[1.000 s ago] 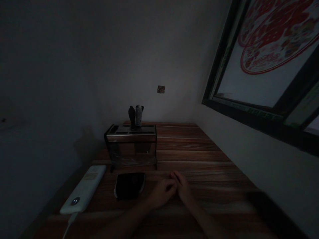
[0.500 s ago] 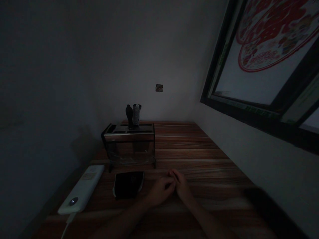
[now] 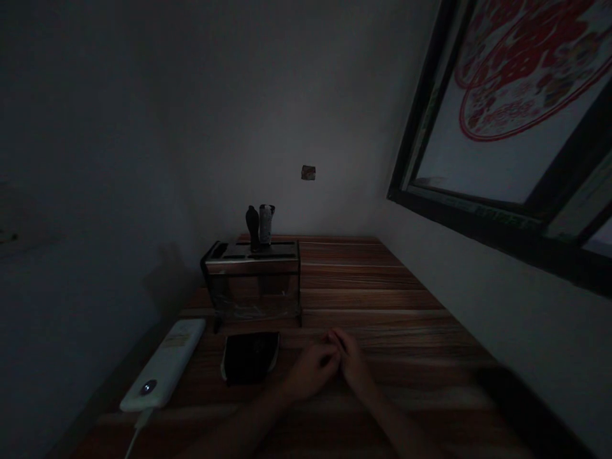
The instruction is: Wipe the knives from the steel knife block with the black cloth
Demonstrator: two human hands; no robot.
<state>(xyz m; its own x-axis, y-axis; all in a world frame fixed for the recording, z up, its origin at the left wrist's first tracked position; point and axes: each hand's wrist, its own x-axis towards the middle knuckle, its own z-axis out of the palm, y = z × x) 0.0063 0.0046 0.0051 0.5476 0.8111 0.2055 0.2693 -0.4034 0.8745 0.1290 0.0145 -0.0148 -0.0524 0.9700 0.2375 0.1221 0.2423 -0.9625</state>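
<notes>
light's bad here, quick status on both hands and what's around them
Left hand and right hand together, anything held unclear. Black item untouched beside left hand. Rack stands behind it.

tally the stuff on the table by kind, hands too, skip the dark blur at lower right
Hands: 2 (left hand, right hand)
Slotted rack: 1
Handles upright in it: 2 (black handle, greyish handle)
Black pouch-like item: 1
White device: 1
Cable: 1
Total: 8

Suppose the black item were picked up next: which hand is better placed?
Probably the left hand: it lies nearer the black item, while the right hand sits beyond it. The two hands meet at the fingers.
</notes>
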